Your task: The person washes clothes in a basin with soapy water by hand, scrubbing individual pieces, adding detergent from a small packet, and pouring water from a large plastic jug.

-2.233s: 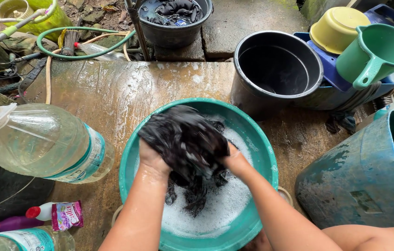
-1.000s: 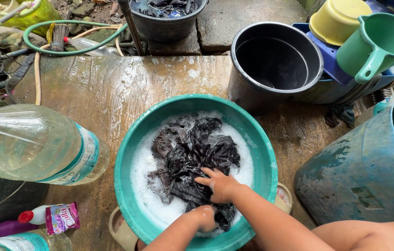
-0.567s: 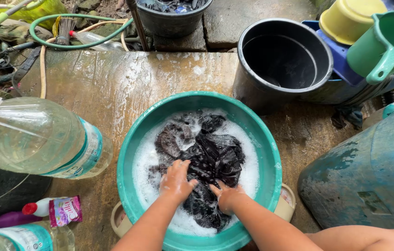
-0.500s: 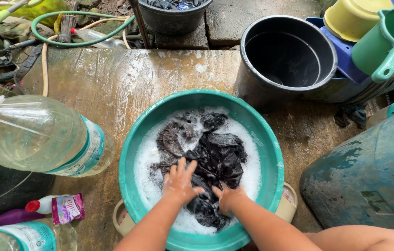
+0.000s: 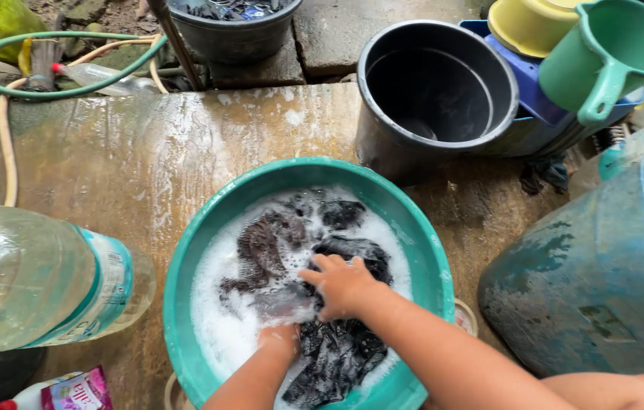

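right hand (image 5: 342,286): fingers curled, pressing down on the dark cloth (image 5: 314,304); wet, suds on knuckles.
left hand (image 5: 280,338): sunk into foam near the wrist, blurred; fingers buried in the cloth, cannot tell whether gripping or flat.
dark cloth: one wet bunched garment, black, wrinkled and glossy, under both hands in the middle of the basin, part of it trailing toward the person.
basin (image 5: 208,220): one round teal plastic tub, smooth rim, full of white bubbly suds; the hands sit in its near half, open foam left of and beyond them.
slab (image 5: 109,159): flat wet surface under the basin, brownish and streaked with soap; bare stretch beyond and left of the hands.
bucket (image 5: 432,99): one round black plastic bucket, beyond and right of the hands, near the basin rim.
barrel (image 5: 603,281): one big blue-green drum, scuffed and worn, right of the right arm, well apart from the basin.
water bottle (image 5: 41,281): one large clear plastic jug lying on its side, left of the left hand, just beside the basin.
dipper (image 5: 610,57): one green plastic scoop with a handle, far right beyond the bucket, by one yellow bowl (image 5: 523,26).
hose (image 5: 56,87): one green hose, looped, far beyond the left hand.
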